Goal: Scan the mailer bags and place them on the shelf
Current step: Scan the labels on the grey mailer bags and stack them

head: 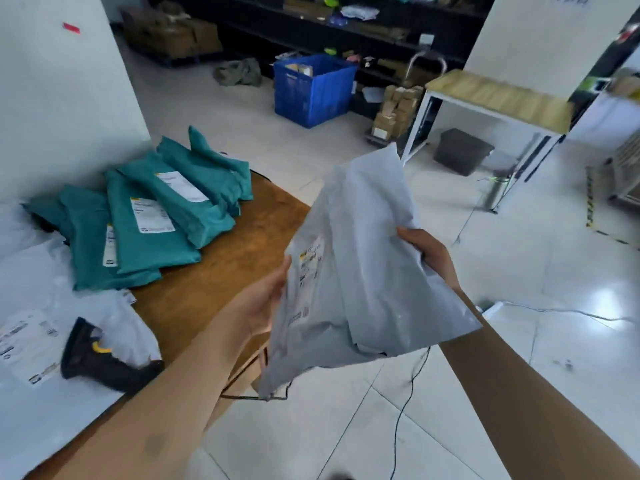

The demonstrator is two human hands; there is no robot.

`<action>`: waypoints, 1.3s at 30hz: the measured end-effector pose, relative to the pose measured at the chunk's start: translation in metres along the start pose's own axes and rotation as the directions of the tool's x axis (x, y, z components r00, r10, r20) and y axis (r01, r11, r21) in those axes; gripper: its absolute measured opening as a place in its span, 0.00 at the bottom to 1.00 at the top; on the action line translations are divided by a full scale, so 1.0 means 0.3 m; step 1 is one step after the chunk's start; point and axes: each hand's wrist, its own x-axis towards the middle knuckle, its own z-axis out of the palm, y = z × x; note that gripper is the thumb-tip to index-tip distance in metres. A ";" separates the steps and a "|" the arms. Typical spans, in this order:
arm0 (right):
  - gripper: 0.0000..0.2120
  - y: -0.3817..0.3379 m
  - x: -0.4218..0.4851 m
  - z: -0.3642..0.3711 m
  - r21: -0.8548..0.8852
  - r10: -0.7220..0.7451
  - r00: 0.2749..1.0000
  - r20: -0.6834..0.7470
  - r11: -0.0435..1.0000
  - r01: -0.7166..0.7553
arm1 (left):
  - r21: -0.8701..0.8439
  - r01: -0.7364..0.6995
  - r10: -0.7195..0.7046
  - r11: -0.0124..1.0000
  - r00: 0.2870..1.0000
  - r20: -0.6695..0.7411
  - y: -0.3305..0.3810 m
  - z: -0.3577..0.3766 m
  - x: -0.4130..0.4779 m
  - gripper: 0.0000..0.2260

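Both forearms reach forward from the bottom edge. Left hand (266, 299) grips the left edge of a grey mailer bag (363, 289), thumb on the front beside its label (310, 259), the other fingers hidden behind. Right hand (429, 254) grips the bag's right edge, fingers curled onto the plastic. The bag is held in the air between the two hands, just off the counter's right edge and over the tiled floor (519, 341), tilted with its top corner pointing away. It looks bulky and creased.

Near left, a black scanner (100, 358) with a yellow trigger lies on its side on white mailer bags (41, 393), labels facing up. These rest on the brown counter (214, 271). Further back on the counter, a pile of teal mailer bags (156, 216) overlaps against the white wall, several with white labels showing.

A thin black cable (405, 403) runs across the floor below the held bag.

Mid-distance right, a small table (498, 95) with a light wood top and white frame stands with a dark bin (462, 150) under it. Stacked small cardboard boxes (394, 109) sit just left of it. A blue crate (311, 88) stands on the floor further left.

At the back, a dark shelf (346, 29) runs along the wall, carrying parcels and boxes, blurred.
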 end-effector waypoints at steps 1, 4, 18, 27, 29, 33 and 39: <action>0.13 -0.047 -0.017 -0.075 -0.007 -0.018 1.000 -0.019 1.000 0.018 | 0.000 -0.030 0.030 1.000 0.999 0.032 -0.014 0.086 0.070 0.33; 0.17 -0.189 -0.056 -0.284 -0.001 -0.086 0.993 -0.078 0.996 0.087 | 0.008 -0.140 0.141 0.990 0.988 -0.056 -0.044 0.322 0.244 0.23; 0.14 -0.512 -0.005 -0.894 -0.179 -0.253 0.827 -0.503 0.966 0.187 | 0.498 -0.568 0.668 0.655 0.744 -0.030 0.253 0.869 0.669 0.08; 0.05 -0.864 0.443 -1.040 -0.319 -0.452 0.780 -0.433 0.886 0.336 | 0.503 -0.651 0.758 0.569 0.652 -0.015 0.618 0.992 1.024 0.07; 0.07 -0.967 0.564 -1.052 -0.317 -0.477 0.777 -0.410 0.874 0.369 | 0.495 -0.670 0.777 0.553 0.629 -0.016 0.735 1.016 1.100 0.06; 0.09 -1.149 0.792 -1.069 -0.268 -0.509 0.765 -0.394 0.860 0.435 | 0.494 -0.702 0.809 0.512 0.587 -0.004 0.954 1.065 1.259 0.07; 0.11 -1.333 1.135 -1.161 -0.222 -0.507 0.772 -0.384 0.862 0.455 | 0.501 -0.693 0.826 0.518 0.558 -0.082 1.144 1.072 1.555 0.08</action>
